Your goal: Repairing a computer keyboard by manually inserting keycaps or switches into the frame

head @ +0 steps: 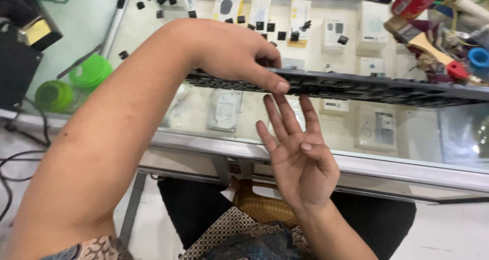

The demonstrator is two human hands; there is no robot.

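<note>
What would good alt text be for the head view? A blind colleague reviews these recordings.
Over a glass display counter, the left hand grips a long black keyboard held edge-on, while the right hand is open beneath it, fingers up. Small black keycaps lie scattered on the glass; green lids sit left.

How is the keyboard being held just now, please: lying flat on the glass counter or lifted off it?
Lifted: the keyboard shows edge-on above the glass counter, gripped by the left hand, with the right hand open beneath.

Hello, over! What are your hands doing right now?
Left hand grips black keyboard, held edge-on above glass counter. Right hand open, palm up, beneath it. Loose black keycaps on counter.
</note>
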